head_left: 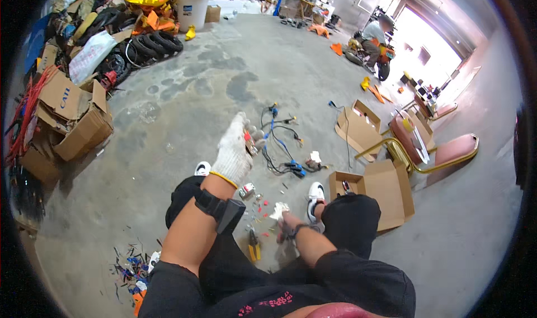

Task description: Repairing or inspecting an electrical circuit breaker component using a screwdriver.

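My left hand [235, 153], in a white knit glove with a yellow cuff edge, is closed around a small red and metallic piece [247, 136]. Just right of it a wiring harness [291, 166] with black and blue wires and connectors lies on the floor. My right hand [290, 222] is low between my knees, smeared by motion, with a crumpled white piece [279, 210] at its fingers; its grip is unclear. Yellow-handled pliers [254, 246] lie close to that hand. Between the hands are a small white and green roll or can [246, 191] and several red bits [264, 203].
Open cardboard boxes [386, 192] and pink-seated chairs [456, 153] stand at right. A torn carton [78, 114], tyres [151, 47] and piled parts fill the left. Wire scraps [131, 265] litter the lower left. Far off, a person [373, 36] sits on an orange motorbike.
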`<state>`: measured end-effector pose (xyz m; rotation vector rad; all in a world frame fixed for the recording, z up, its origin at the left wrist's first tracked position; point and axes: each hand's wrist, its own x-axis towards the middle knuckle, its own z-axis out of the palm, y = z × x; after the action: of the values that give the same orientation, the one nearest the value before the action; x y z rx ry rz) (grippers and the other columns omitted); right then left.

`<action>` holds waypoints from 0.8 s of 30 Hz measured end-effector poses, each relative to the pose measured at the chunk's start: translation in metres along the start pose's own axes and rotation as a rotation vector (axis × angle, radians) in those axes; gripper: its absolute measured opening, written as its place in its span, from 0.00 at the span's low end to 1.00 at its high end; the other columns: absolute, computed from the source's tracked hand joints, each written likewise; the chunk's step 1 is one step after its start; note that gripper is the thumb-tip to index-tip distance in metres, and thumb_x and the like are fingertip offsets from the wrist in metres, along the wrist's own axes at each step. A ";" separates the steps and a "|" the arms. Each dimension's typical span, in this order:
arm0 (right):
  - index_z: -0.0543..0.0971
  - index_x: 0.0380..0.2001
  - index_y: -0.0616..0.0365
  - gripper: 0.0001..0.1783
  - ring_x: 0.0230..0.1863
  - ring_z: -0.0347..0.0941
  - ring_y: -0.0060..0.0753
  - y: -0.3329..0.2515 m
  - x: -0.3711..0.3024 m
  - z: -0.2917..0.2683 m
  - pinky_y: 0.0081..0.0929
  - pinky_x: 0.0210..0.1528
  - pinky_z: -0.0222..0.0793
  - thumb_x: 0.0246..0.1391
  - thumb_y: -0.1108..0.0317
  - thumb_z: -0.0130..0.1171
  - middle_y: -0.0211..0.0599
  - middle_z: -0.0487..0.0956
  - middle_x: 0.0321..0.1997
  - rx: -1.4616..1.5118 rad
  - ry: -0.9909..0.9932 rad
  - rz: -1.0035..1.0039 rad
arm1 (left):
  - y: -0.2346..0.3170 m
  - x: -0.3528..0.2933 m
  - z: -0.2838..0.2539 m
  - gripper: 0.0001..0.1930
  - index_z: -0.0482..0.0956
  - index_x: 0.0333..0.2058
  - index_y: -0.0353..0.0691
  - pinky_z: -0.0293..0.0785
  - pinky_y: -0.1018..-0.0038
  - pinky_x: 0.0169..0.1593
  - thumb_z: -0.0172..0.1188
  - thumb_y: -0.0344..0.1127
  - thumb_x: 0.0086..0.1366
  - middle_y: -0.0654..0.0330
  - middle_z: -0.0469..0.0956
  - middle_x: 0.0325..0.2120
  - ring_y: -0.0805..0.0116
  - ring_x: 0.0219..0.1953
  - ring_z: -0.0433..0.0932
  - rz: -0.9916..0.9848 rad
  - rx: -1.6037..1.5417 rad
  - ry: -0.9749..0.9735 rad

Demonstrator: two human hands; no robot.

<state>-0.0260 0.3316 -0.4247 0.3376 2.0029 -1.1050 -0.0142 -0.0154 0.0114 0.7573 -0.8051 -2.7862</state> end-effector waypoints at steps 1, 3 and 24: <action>0.78 0.37 0.58 0.27 0.30 0.77 0.36 0.017 -0.012 0.045 0.40 0.31 0.70 0.64 0.44 0.42 0.38 0.79 0.29 -0.093 -0.004 0.101 | 0.007 0.007 -0.022 0.18 0.72 0.39 0.40 0.81 0.63 0.31 0.57 0.51 0.67 0.57 0.75 0.30 0.59 0.29 0.79 0.031 0.013 0.070; 0.77 0.36 0.58 0.26 0.30 0.77 0.35 0.036 -0.007 0.044 0.38 0.31 0.70 0.64 0.45 0.43 0.38 0.79 0.29 -0.277 -0.037 -0.024 | 0.006 0.005 -0.022 0.19 0.71 0.41 0.40 0.81 0.62 0.31 0.57 0.51 0.67 0.57 0.75 0.30 0.60 0.29 0.79 -0.014 0.028 0.024; 0.76 0.40 0.71 0.17 0.23 0.79 0.41 -0.018 -0.008 0.073 0.37 0.23 0.75 0.53 0.66 0.60 0.45 0.82 0.30 -0.311 0.078 -0.093 | 0.007 -0.006 -0.016 0.24 0.71 0.47 0.37 0.79 0.48 0.45 0.47 0.55 0.70 0.50 0.77 0.40 0.48 0.43 0.79 -0.129 -0.170 -0.137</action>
<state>0.0069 0.2637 -0.4298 0.1277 2.2386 -0.8268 -0.0010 -0.0272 0.0063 0.6157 -0.5480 -3.0006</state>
